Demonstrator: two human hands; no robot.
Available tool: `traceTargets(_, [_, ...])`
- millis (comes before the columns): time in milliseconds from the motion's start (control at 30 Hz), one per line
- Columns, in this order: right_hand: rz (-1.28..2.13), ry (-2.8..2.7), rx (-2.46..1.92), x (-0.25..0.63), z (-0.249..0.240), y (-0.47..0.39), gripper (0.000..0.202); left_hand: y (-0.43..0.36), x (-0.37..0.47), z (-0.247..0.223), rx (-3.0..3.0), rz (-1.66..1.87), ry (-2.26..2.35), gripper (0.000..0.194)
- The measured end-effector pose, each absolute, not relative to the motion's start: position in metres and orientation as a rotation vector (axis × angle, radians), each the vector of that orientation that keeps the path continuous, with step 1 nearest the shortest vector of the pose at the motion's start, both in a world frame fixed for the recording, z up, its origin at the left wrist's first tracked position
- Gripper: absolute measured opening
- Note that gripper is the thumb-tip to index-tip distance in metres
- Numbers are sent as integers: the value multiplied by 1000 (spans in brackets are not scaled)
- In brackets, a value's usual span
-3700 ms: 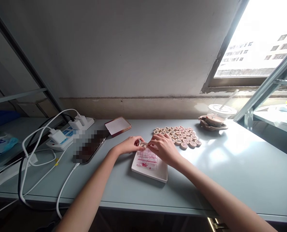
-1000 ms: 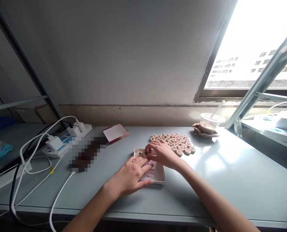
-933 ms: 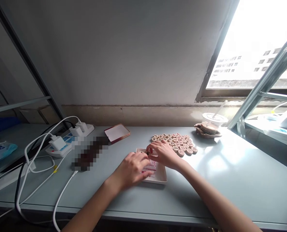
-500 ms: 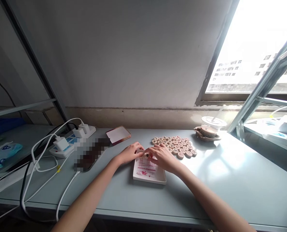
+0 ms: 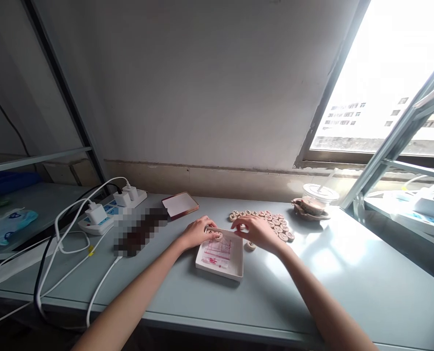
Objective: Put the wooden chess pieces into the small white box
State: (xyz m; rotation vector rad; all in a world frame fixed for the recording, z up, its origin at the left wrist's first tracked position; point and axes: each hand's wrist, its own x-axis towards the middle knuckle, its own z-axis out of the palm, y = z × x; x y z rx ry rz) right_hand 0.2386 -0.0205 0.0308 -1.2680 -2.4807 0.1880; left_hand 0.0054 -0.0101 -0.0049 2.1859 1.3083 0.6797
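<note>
A round wooden piece (image 5: 217, 235) is pinched in the curled fingers of the left hand (image 5: 198, 231) at the 11 o'clock corner of the white box (image 5: 220, 253) — the right hand (image 5: 256, 230), fingers loosely spread and holding nothing, is hovered over the pile of pieces (image 5: 271, 223) at 2 o'clock on the table (image 5: 348, 273)

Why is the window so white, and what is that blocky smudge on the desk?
Head view: daylight through the window is overexposed, washing out the sky and throwing pale glare on the desk near the drink cup. The blocky patch is pixelated, hiding what lies there. The wide lens bends straight lines near the edges. The left hand, right hand and white box stay fairly sharp.
</note>
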Motion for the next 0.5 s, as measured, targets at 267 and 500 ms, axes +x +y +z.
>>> traceTargets(267, [482,-2702,-1312,281,30,-11,21,11,-3,-16,2061,804,1241,31])
traceTargets(500, [241,-2440,-1263,256,41,-22,21,-5,2,-17,2080,822,1280,28])
